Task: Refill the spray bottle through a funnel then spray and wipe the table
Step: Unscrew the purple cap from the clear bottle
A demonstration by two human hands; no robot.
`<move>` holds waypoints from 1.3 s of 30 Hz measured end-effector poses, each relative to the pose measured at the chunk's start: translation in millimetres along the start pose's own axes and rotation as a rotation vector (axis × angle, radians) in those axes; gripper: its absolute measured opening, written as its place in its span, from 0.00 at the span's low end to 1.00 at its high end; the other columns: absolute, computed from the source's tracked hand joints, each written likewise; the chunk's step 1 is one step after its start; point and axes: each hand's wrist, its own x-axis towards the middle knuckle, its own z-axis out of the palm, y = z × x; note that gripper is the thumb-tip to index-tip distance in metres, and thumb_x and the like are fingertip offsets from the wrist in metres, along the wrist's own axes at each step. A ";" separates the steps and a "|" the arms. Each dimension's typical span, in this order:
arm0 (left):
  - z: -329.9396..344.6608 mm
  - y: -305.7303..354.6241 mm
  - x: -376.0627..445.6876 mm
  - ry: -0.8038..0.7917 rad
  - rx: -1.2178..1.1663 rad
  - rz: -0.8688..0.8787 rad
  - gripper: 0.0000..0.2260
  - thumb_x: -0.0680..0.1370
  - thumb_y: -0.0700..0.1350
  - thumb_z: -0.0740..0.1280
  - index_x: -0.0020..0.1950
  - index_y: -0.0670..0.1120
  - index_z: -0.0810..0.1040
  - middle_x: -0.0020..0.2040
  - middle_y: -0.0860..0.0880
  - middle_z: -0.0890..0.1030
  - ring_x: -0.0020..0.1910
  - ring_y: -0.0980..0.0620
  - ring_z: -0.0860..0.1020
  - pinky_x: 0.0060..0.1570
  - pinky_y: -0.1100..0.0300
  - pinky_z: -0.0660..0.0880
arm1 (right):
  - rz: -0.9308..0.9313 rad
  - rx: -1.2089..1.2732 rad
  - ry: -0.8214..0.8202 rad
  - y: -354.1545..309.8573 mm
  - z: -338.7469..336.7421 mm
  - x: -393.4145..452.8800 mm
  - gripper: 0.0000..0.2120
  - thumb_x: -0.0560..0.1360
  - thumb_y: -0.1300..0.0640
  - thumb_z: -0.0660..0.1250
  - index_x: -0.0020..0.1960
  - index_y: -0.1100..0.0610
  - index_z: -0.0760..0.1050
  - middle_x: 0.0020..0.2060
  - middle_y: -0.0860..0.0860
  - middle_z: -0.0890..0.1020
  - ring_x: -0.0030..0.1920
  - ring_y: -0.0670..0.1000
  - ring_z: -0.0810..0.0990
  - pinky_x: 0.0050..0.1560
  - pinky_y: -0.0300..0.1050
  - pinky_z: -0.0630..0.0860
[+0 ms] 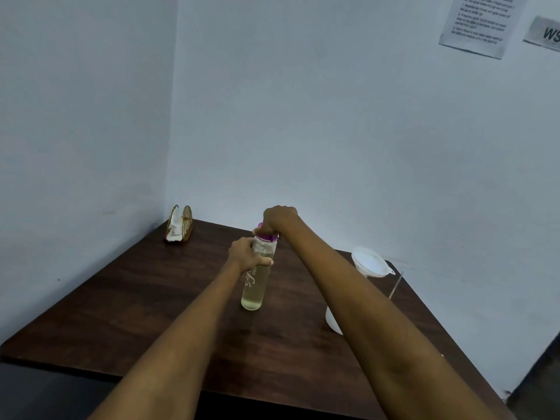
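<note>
A tall clear bottle of pale yellowish liquid stands upright near the middle of the dark wooden table. My left hand grips the bottle's upper body. My right hand is curled over its purple cap from above. A white funnel sits to the right, behind my right forearm. A white container below the funnel is mostly hidden by that arm, and a thin tube slants up beside it.
A gold wire napkin holder with white tissue stands at the table's far left corner, by the walls. Walls close the table on the left and back. A printed sheet hangs on the wall at upper right.
</note>
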 end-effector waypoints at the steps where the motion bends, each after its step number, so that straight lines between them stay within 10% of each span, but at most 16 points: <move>1: 0.1 -0.3 0.3 0.003 -0.003 0.002 0.22 0.67 0.47 0.78 0.59 0.42 0.81 0.56 0.44 0.82 0.59 0.47 0.79 0.53 0.62 0.71 | -0.019 0.032 -0.036 1.3 -2.0 0.4 0.17 0.77 0.46 0.62 0.52 0.60 0.76 0.47 0.53 0.78 0.47 0.54 0.77 0.48 0.45 0.72; 5: -0.4 -1.3 0.2 0.001 -0.013 0.002 0.21 0.67 0.47 0.78 0.58 0.43 0.81 0.55 0.45 0.83 0.58 0.47 0.80 0.54 0.61 0.72 | -0.094 0.159 -0.152 3.4 -16.8 -1.2 0.22 0.76 0.59 0.61 0.70 0.59 0.66 0.66 0.57 0.72 0.61 0.57 0.75 0.57 0.48 0.74; 10: 0.0 -1.6 1.4 -0.004 -0.001 -0.018 0.24 0.67 0.48 0.78 0.60 0.43 0.80 0.57 0.45 0.82 0.59 0.46 0.79 0.56 0.59 0.73 | 0.009 0.033 -0.022 2.8 4.6 5.1 0.23 0.75 0.39 0.61 0.56 0.58 0.75 0.47 0.53 0.77 0.51 0.55 0.78 0.49 0.46 0.70; 13: -0.2 -0.8 2.8 -0.009 0.012 -0.038 0.25 0.67 0.49 0.78 0.61 0.43 0.79 0.58 0.45 0.81 0.60 0.46 0.78 0.58 0.58 0.73 | -0.039 0.153 -0.030 6.4 9.5 6.2 0.17 0.76 0.43 0.63 0.49 0.59 0.72 0.44 0.55 0.76 0.37 0.51 0.74 0.42 0.44 0.71; 18: 1.0 -0.6 2.8 -0.002 0.000 -0.043 0.24 0.66 0.49 0.78 0.60 0.45 0.80 0.57 0.46 0.82 0.60 0.47 0.78 0.58 0.58 0.73 | -0.169 0.266 -0.095 12.0 -6.6 2.2 0.21 0.73 0.65 0.66 0.65 0.59 0.70 0.55 0.55 0.74 0.47 0.53 0.73 0.34 0.39 0.73; 25: 1.4 -1.3 4.3 -0.004 0.002 -0.054 0.23 0.66 0.49 0.78 0.59 0.45 0.80 0.57 0.45 0.82 0.59 0.47 0.79 0.55 0.59 0.72 | -0.339 0.279 -0.040 15.0 -4.3 3.3 0.18 0.69 0.76 0.59 0.48 0.57 0.77 0.52 0.58 0.79 0.43 0.54 0.75 0.33 0.40 0.74; 39: -2.6 -3.8 -6.4 -0.044 -0.010 -0.031 0.22 0.68 0.50 0.78 0.55 0.41 0.77 0.52 0.44 0.80 0.53 0.47 0.78 0.52 0.58 0.73 | -0.171 0.536 0.314 73.8 32.4 -23.7 0.20 0.68 0.65 0.70 0.53 0.58 0.63 0.45 0.54 0.70 0.43 0.53 0.70 0.31 0.37 0.62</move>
